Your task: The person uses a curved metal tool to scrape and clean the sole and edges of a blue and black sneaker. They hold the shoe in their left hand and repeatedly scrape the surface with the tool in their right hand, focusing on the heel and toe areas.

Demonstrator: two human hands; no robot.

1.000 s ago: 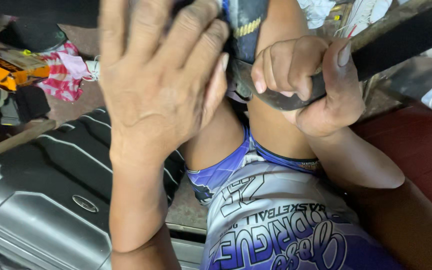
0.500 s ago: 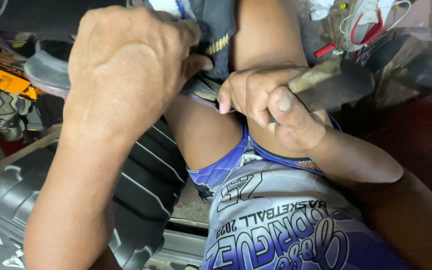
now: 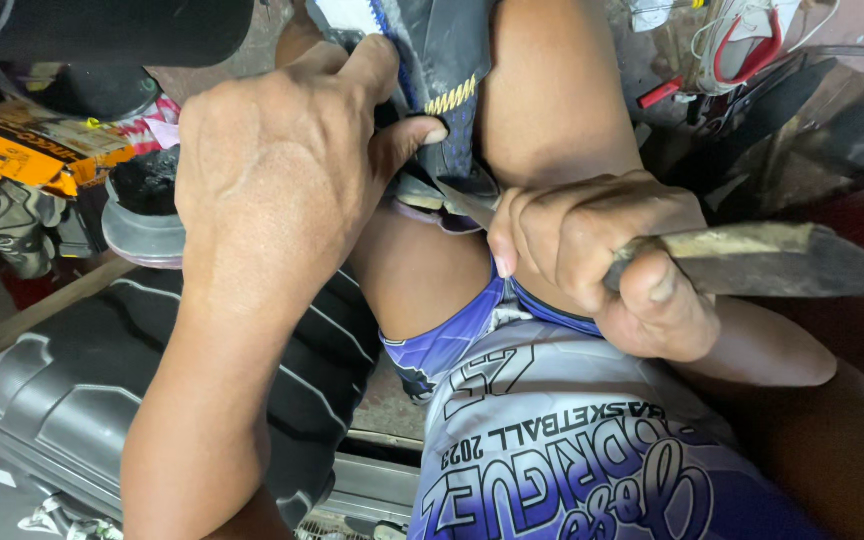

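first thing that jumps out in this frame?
The two hands at centre: the left hand pinches a dark shoe held between the knees, while the right hand is closed around a worn wooden-handled knife, its blade at the shoe's sole edge. A dark grey hard-shell suitcase lies lower left.

The shorts (image 3: 552,440) are showing blue and white with dark lettering, the suitcase (image 3: 72,400) is looking grey, and the box (image 3: 22,155) is appearing orange.

Your left hand (image 3: 282,170) now lower, fingertips gripping the shoe (image 3: 442,90); the wooden-handled blade (image 3: 742,260) newly levelled, tip just beyond your right hand (image 3: 592,250) fingers.
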